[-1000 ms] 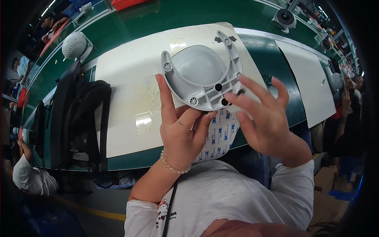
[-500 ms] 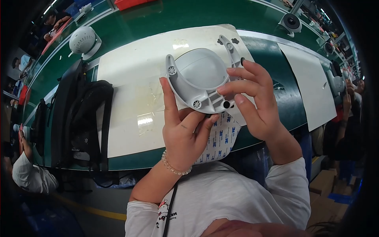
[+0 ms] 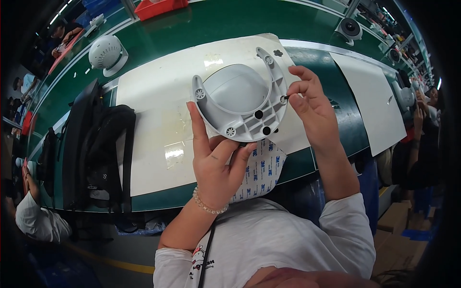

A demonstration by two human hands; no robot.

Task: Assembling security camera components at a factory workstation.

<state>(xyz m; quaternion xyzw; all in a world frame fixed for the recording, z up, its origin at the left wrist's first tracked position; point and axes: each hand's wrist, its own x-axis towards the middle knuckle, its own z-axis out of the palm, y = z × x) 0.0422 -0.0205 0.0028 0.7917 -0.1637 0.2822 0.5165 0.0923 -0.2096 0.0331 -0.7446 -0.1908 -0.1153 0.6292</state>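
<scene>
A white plastic fan base with a curved, horn-ended rim and a smooth rounded body is tilted with its ribbed underside toward me. My left hand grips its near edge, thumb and fingers around the rim. Two black round pads sit on the ribs, and a dark bit shows at the rim beside them. My right hand pinches a small black pad at a round spoked recess on the right side of the rim. Printed backing paper hangs below the left hand.
A pale board with clear tape lies on the green table. Black bags stand at the left. Across the bench are white fans, a dark-faced one and a red bin. Other people work at both sides.
My right hand has moved from over the lower ribs to the rim's right side, now pinching a black pad there. A black round pad shows on the ribs where my fingers were.
</scene>
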